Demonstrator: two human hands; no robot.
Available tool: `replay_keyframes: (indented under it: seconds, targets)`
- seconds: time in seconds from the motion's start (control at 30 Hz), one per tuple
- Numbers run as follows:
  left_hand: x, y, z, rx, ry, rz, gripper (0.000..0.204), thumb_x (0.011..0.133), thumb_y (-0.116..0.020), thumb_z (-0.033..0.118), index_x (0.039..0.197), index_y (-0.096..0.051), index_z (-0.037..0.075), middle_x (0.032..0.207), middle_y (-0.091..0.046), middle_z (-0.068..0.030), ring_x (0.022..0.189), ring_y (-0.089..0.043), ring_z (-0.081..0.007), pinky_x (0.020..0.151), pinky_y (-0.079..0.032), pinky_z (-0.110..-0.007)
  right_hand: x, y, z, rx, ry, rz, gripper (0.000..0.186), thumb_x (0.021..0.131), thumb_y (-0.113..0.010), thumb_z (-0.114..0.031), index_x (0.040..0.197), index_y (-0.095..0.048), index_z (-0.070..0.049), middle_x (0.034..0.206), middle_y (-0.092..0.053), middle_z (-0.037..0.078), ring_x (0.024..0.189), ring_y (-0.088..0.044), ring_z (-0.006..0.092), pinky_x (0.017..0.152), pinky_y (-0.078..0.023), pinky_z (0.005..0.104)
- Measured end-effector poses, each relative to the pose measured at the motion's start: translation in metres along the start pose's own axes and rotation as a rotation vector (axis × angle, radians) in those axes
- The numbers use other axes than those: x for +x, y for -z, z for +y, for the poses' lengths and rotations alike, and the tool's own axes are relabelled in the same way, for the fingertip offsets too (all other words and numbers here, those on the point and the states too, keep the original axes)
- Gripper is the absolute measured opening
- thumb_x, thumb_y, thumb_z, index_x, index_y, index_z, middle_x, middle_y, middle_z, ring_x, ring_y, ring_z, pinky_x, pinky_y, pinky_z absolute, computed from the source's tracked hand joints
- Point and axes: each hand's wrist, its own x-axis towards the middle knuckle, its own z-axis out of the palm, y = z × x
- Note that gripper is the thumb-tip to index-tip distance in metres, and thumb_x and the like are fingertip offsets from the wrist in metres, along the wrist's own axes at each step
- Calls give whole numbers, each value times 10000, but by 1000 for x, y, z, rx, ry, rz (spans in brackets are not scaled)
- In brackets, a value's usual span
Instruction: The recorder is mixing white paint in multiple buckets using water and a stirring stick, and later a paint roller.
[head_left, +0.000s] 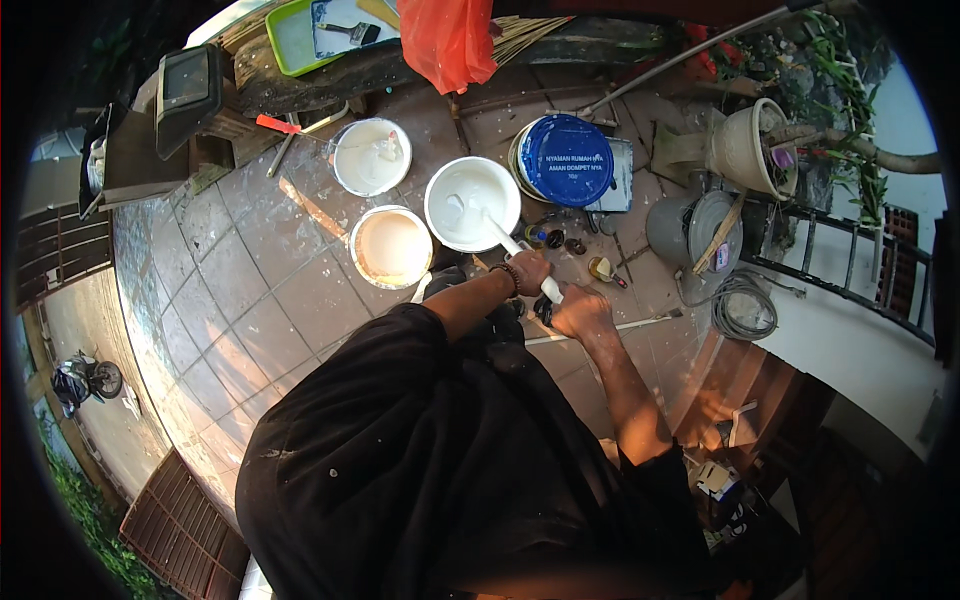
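A round white bucket (472, 247) stands upright and uncovered on the tiled floor (270, 310), toward its far edge. Thick white liquid lies inside, with 1 paler lump showing. A long white stick (503, 236) tilts across the near rim, 1 end down in the bucket, its shaft gripped by the left hand (530, 272) and, higher up, the right hand (583, 312).
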Motion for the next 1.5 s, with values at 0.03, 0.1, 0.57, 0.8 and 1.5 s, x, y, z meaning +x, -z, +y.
replay_keyframes:
  seconds: [0.03,0.1,0.57,0.8,1.5]
  targets:
    - [-2,-1,1,38,-11,-80,234,705,-699,200,896,-737,71,889,-721,-188,919,-709,-321,821,-566,-425,-1,3,-3,2,1,1,328,777,-662,-218,1086,-692,-113,948,-711,161,925,-682,373,855,-534,478]
    - [-8,-4,6,67,-20,-88,243,704,-706,213,910,-749,93,910,-724,-174,948,-703,-313,843,-557,-424,-5,10,-7,33,-70,-140,343,783,-592,-217,1051,-694,-29,1116,-687,222,1099,-646,346,953,-505,449]
    - [-22,15,-8,132,-39,-232,212,753,-695,228,923,-742,111,954,-724,-135,963,-695,-308,834,-557,-430,-1,-7,10,880,-219,-382,398,824,-645,-233,1179,-679,-57,688,-641,94,503,-576,191,484,-478,333]
    - [-30,22,-17,25,-1,-1,177,765,-632,138,903,-710,60,879,-713,-186,906,-698,-352,782,-559,-455,-2,-43,5,158,187,443,432,800,-692,-229,1228,-685,-167,814,-702,148,773,-682,329,793,-551,425]
    - [-31,-10,4,36,-142,-205,199,696,-734,226,859,-763,115,933,-733,-144,968,-699,-311,855,-561,-415,-23,-36,-3,189,-84,-118,317,840,-650,-314,1082,-711,-119,900,-711,197,886,-682,373,799,-544,454]
